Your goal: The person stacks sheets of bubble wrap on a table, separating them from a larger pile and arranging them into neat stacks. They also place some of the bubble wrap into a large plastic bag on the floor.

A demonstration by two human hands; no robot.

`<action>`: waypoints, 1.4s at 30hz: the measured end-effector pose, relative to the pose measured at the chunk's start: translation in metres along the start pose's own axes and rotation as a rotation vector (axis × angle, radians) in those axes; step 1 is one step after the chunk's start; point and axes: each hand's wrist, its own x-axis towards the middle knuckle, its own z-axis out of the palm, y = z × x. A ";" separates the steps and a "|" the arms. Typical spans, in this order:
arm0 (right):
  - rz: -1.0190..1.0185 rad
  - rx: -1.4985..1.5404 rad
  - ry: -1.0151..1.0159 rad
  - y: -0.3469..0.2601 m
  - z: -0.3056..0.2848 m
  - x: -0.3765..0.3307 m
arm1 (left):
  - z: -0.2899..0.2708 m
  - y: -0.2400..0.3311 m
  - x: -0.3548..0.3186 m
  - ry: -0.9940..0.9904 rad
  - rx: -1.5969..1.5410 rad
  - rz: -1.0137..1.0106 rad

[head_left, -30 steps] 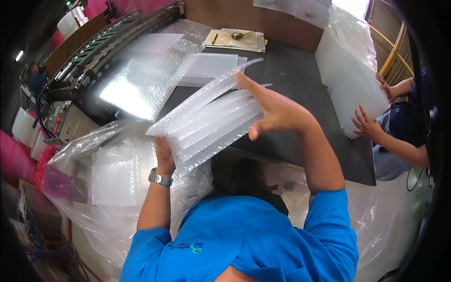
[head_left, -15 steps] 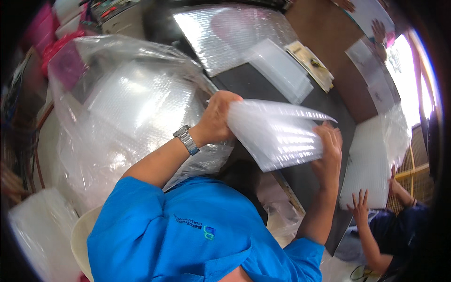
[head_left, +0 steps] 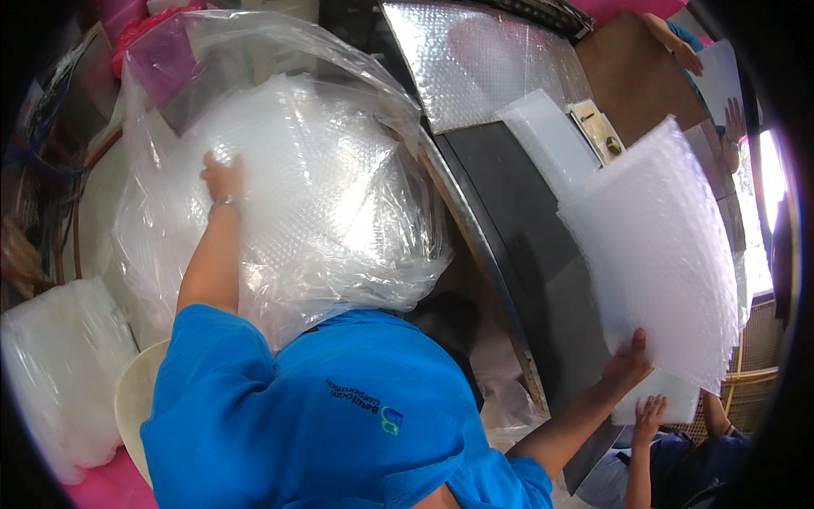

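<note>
My right hand (head_left: 629,365) grips a stack of whitish bubble wrap sheets (head_left: 657,246) by its near edge, thumb on top. The sheets stand out over the right side of the dark table and fan a little at their edges. At the left, my left hand (head_left: 222,180), with a metal watch at the wrist, rests on more bubble wrap sheets (head_left: 297,170). Its fingers are apart and slightly blurred. Those sheets lie in a large clear plastic bag (head_left: 373,280) whose mouth gapes around them.
On the dark table (head_left: 509,220) lie a bubble wrap sheet (head_left: 475,64), flat translucent pouches (head_left: 547,140) and a cream-coloured pad (head_left: 596,127). Co-workers' hands (head_left: 649,416) are at the right edge and far right. A wrapped translucent bundle (head_left: 64,365) is at lower left.
My left hand has left the sheets held between both hands and moved left onto the bagged bubble wrap. My right hand has carried its stack right and nearer.
</note>
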 end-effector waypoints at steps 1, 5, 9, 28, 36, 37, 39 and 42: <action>0.038 0.024 0.017 -0.003 -0.008 -0.003 | 0.004 -0.006 0.008 0.037 -0.005 -0.066; 0.174 0.070 0.034 -0.011 -0.068 -0.026 | -0.008 0.040 -0.005 0.208 0.353 0.421; 0.394 0.112 0.128 -0.017 -0.177 -0.057 | 0.016 0.060 -0.016 0.069 0.472 0.717; 1.698 -1.004 0.390 -0.007 -0.255 -0.335 | 0.087 0.050 -0.009 -0.094 0.801 0.685; 1.071 -1.150 -0.676 0.052 -0.195 -0.217 | 0.083 0.052 -0.020 -0.078 0.818 0.703; 0.995 -0.958 -0.821 0.041 -0.153 -0.191 | 0.083 0.054 -0.023 -0.066 0.811 0.704; 0.945 -0.990 -1.073 0.024 -0.114 -0.144 | 0.084 0.056 -0.030 -0.080 0.809 0.706; 0.973 -1.291 -1.240 -0.010 -0.066 -0.116 | 0.082 0.055 -0.037 -0.095 0.814 0.718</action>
